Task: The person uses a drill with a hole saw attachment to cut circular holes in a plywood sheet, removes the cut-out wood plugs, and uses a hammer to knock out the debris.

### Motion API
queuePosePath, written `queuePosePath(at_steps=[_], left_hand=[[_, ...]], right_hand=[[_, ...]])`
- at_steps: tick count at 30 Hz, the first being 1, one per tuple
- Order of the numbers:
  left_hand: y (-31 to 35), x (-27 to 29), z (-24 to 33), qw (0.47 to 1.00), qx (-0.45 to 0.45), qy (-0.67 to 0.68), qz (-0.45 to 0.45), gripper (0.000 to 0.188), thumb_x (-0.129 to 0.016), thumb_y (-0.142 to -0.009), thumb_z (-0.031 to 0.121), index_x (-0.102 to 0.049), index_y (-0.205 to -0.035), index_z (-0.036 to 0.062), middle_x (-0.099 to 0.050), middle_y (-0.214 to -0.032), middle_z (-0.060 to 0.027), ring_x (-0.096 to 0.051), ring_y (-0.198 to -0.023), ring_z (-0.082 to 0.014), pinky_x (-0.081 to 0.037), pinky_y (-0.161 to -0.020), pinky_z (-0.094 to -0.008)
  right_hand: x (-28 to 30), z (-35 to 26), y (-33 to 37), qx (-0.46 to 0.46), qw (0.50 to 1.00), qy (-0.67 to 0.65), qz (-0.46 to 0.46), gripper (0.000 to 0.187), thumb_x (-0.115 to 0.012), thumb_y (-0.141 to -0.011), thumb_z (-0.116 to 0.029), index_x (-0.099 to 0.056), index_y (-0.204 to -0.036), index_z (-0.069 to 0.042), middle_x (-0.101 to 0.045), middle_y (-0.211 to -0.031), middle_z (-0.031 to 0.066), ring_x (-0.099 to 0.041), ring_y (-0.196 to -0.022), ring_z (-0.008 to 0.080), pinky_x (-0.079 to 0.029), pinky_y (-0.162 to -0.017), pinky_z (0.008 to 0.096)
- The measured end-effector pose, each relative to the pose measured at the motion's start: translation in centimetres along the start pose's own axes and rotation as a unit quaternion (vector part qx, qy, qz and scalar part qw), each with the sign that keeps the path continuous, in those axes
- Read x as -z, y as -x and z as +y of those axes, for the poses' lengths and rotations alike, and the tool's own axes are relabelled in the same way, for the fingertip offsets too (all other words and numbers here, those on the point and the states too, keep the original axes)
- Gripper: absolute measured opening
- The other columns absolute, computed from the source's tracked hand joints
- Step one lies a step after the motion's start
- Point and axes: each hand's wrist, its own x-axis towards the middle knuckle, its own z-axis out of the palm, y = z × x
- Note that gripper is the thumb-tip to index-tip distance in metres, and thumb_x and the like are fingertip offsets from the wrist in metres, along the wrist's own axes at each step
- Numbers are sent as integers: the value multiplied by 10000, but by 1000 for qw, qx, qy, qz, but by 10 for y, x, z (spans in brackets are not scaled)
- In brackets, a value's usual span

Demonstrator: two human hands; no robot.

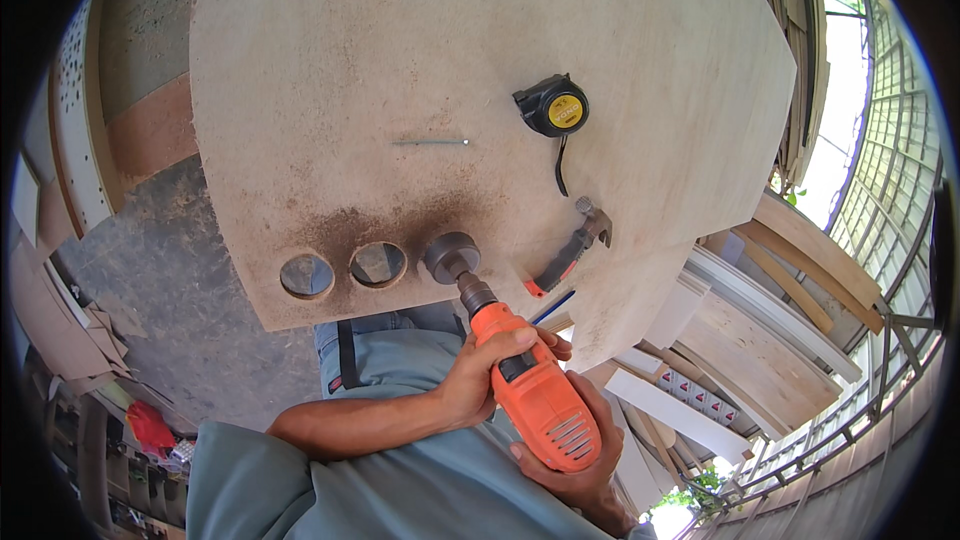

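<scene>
Both my hands are closed around an orange power drill (545, 400). My left hand (475, 372) wraps its front part near the chuck, thumb over the top. Farther back, my right hand (585, 455) grips the rear of the body; some of its fingers are hidden beneath. A dark hole saw (452, 258) in the chuck meets the plywood board (330, 60) close to its near edge. Two round holes lie to its left, the nearer hole (378, 265) and the outer hole (306, 276). Dark brown sawdust (400, 220) is spread around them.
On the board lie a black tape measure (555, 108) with a yellow disc, a claw hammer (572, 248), a long nail (430, 142) and a blue pencil-like stick (553, 307). Wood planks (760, 340) are stacked at right. Boards (85, 110) stand at left above a stained floor (190, 280).
</scene>
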Motion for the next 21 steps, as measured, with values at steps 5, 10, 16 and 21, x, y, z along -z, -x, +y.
queuePosePath(at_steps=[5, 10, 16, 21], left_hand=[[-1, 2, -1, 1000, -7, 4, -13, 489, -615, -883, 381, -606, -1101, -56, -662, -1034, -214, -576, -1159, -298, -475, -992, -436], [-1, 4, -1, 1000, -8, -6, -11, 523, -621, -874, 398, -594, -1115, -66, -664, -1014, -196, -625, -1051, -255, -501, -948, -401], [-2, 0, -1, 1000, -11, -4, -4, 544, -623, -872, 410, -591, -1109, -78, -673, -952, -157, -663, -893, -216, -527, -875, -360], [-3, -3, -2, 1000, -13, -3, 3, 551, -615, -874, 415, -599, -1102, -86, -678, -920, -140, -663, -855, -204, -532, -829, -340]], right_hand=[[2, -5, -2, -6, 1000, -10, -4, 887, -889, -666, -142, -415, -1391, 49, -642, -1196, 178, -677, -1032, 220, -547, -884, 341], [1, -7, -5, 12, 1000, -11, 1, 865, -876, -678, -103, -417, -1395, 53, -662, -1177, 180, -692, -1012, 217, -556, -873, 335], [5, -4, -2, -18, 1000, 1, -15, 931, -898, -633, -165, -404, -1393, 48, -624, -1188, 164, -654, -1043, 223, -533, -893, 355], [8, -6, -3, -30, 999, -8, -28, 926, -892, -636, -144, -400, -1398, 45, -611, -1219, 166, -641, -1080, 223, -521, -923, 354]])
